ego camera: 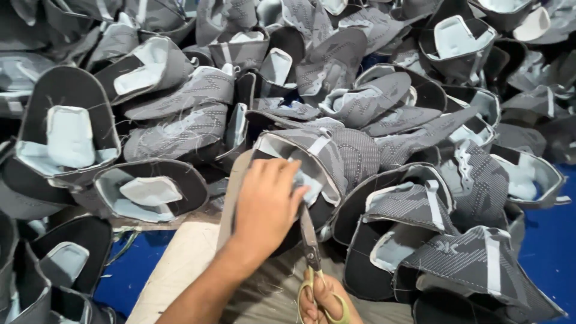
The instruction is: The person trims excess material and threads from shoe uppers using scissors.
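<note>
Head view. L hand (268,201) sits near frame centre, palm down, fingers closed over the edge of a grey knit shoe upper (327,159) and pinching its pale lining. R hand (324,303) at 6 o'clock, partly cut by the frame edge, fingers closed through the yellow-green loops of the scissors (312,252). Blades point toward 12 o'clock and meet the upper's lower edge just beside the L thumb.

Progress, est.: trimming of this upper in hand, not finished; loose threads show on several pcs. The pile of uppers (180,120) fills 9 through 3 o'clock. Trimmed vs. untrimmed pcs: cannot tell. Blue floor (135,267) at 7 o'clock, tan cloth (186,264) beneath the forearm.
</note>
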